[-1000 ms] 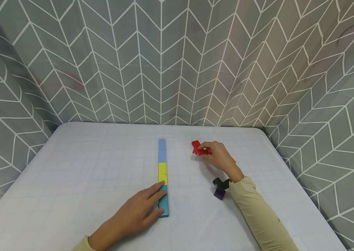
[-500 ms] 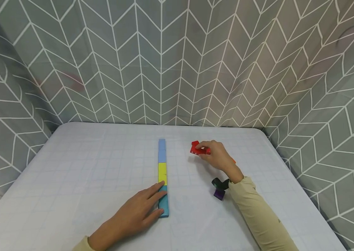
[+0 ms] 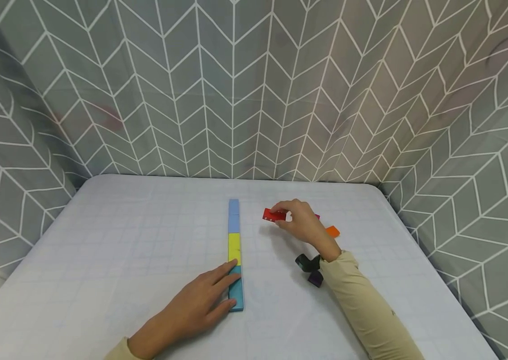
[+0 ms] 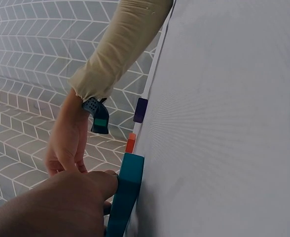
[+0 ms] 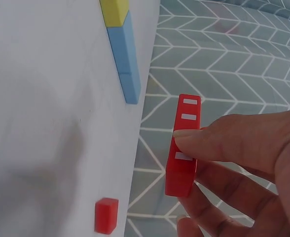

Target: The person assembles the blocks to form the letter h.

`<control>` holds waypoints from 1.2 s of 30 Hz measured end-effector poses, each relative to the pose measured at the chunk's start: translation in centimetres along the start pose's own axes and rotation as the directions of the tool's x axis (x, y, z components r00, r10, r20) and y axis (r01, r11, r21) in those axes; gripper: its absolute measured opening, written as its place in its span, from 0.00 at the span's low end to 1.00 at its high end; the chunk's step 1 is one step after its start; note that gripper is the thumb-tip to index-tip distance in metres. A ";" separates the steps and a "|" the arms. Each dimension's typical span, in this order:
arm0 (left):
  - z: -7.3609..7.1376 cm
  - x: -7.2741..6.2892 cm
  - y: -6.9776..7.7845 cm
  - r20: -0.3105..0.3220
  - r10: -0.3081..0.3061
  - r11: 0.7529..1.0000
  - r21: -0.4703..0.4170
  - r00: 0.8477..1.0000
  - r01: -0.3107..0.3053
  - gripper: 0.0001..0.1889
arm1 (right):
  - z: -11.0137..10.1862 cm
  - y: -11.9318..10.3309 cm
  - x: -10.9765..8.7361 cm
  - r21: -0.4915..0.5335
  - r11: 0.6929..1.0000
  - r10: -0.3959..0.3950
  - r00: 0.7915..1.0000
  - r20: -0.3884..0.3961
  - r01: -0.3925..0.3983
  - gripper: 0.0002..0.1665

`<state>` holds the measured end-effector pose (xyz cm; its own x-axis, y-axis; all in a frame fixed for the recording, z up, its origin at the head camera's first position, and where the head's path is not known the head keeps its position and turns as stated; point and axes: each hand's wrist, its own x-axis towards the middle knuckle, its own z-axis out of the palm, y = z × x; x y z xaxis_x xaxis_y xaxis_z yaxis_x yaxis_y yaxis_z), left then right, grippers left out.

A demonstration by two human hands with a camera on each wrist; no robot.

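Note:
In the head view my left hand (image 3: 199, 300) rests with its fingers extended on the teal block (image 3: 235, 295). That block forms the near end of a straight row, followed by a yellow block (image 3: 234, 248) and light blue blocks (image 3: 233, 216) at the far end. Right of the row, my right hand (image 3: 301, 222) pinches a red block (image 3: 274, 215) between thumb and fingers, held above the table. White rectangular marks run along the red block's side in the right wrist view. Another red block (image 5: 106, 216) lies on the table in that view.
An orange block (image 3: 332, 231) lies behind the right wrist, and a purple block (image 3: 315, 279) sits nearer. A dark device (image 3: 307, 263) hangs from the right wrist. The white table (image 3: 145, 225) is bounded by patterned grey curtains (image 3: 254, 90).
My right hand has moved left toward the row with the red block, and the block has turned. More of the orange block shows. My left hand stays on the teal block.

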<state>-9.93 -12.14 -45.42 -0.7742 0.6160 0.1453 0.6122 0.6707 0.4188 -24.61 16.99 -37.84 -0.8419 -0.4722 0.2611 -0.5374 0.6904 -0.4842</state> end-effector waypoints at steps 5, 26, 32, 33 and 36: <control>0.0 0.0 0.0 0.002 0.004 1.000 -0.005 1.000 -0.004 0.31 | 0.4 -0.6 0.3 -0.005 1.000 0.003 1.000 0.031 -0.003 0.15; 0.1 0.0 0.0 0.031 -0.028 1.000 -0.009 0.999 0.028 0.32 | 2.0 -2.0 0.6 -0.022 0.999 -0.035 0.996 0.082 0.036 0.17; 0.1 0.0 0.1 0.036 -0.035 0.999 -0.011 0.999 0.035 0.32 | 2.5 -2.4 0.6 -0.017 1.000 -0.021 0.994 0.103 0.022 0.17; 0.1 0.0 0.1 0.035 -0.035 0.999 -0.011 0.999 0.035 0.32 | 2.5 -2.4 0.6 -0.015 1.000 -0.021 0.994 0.106 0.023 0.17; 0.1 0.0 0.1 0.030 -0.031 0.999 -0.008 0.999 0.032 0.32 | 2.7 -2.4 0.6 0.001 1.000 -0.025 0.993 0.117 0.025 0.17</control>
<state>-9.88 -12.07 -45.48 -0.7879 0.6068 0.1049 0.5861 0.6866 0.4301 -23.68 13.58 -38.84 -0.8166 -0.5503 0.1742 -0.5586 0.6775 -0.4784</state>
